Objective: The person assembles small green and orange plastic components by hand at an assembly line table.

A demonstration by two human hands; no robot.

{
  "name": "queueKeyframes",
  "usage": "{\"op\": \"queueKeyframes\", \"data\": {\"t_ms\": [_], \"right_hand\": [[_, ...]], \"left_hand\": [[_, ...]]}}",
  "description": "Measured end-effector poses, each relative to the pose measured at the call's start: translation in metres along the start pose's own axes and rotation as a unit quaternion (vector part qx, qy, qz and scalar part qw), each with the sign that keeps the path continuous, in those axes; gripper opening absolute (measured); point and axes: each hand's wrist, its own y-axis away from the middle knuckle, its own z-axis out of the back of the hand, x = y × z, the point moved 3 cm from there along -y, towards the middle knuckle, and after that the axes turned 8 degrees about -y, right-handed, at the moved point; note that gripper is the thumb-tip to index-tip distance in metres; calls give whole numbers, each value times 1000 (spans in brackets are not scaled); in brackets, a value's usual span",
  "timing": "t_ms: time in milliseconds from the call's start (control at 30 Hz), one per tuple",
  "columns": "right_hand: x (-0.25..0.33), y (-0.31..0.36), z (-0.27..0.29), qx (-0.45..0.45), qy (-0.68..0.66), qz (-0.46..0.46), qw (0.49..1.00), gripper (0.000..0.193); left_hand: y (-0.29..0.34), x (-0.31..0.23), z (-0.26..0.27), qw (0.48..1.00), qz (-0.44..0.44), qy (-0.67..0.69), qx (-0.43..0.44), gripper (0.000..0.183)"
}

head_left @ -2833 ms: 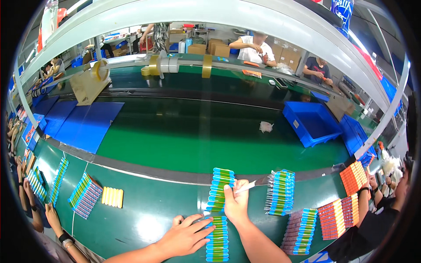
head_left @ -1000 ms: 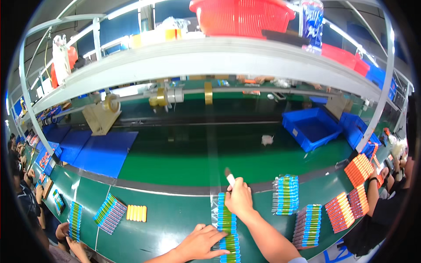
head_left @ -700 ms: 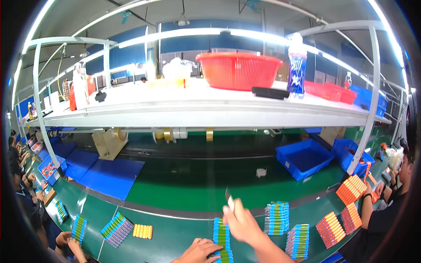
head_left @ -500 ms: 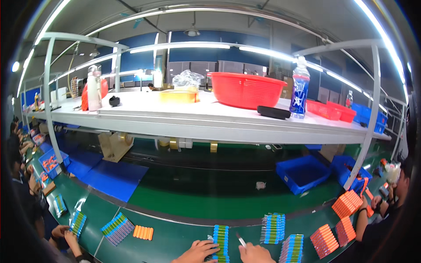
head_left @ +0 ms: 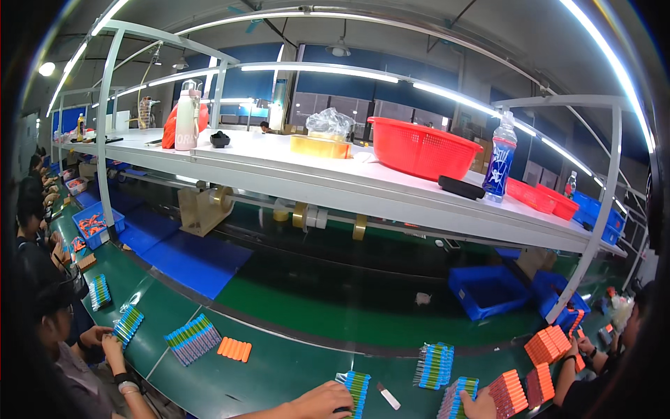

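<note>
My left hand [head_left: 323, 401] reaches in from the lower edge, its fingers curled against a row of slim blue-and-green sticks [head_left: 357, 392]. Beside that row, a small knife-like tool [head_left: 388, 397] with a white handle and a dark narrow blade lies on the green table. My right hand [head_left: 480, 405] is closed at the right side of another row of blue-and-green sticks [head_left: 453, 399]; its lower part is cut off by the frame edge. Farther back stands a similar stack [head_left: 434, 364], touched by neither hand.
Orange stick stacks [head_left: 508, 392] sit right of my right hand, near a co-worker's hands [head_left: 583, 346]. At left are orange pieces [head_left: 234, 349], a blue-and-green row [head_left: 192, 340] and another co-worker's hands [head_left: 105, 341]. A white shelf [head_left: 300, 174] spans above; a blue bin [head_left: 487, 292] stands behind.
The knife-like tool has left my right hand and lies on the table. My right hand has moved right to the neighbouring row. The view has tilted and shifted.
</note>
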Motion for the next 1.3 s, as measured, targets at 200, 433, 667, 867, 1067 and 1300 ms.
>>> {"op": "queueKeyframes", "data": {"t_ms": [200,433,667,867,1067,1300], "right_hand": [[-22,-3,9,55,-64,11,996,48],[52,12,13,-160,-675,31,720,13],[158,21,-125,240,-706,20,666,7],[190,-24,-193,139,-688,66,709,7],[213,-21,-230,199,-670,114,706,6],[211,-11,-252,146,-581,145,787,13]], "left_hand": [[7,-3,7,997,50,-39,-35,54],[1,11,-3,998,11,38,42,36],[-2,15,17,998,56,-13,-18,47],[-6,10,19,993,75,-95,-4,46],[-4,4,12,993,49,-107,-5,41],[-5,7,15,993,58,-101,11,39]]}}
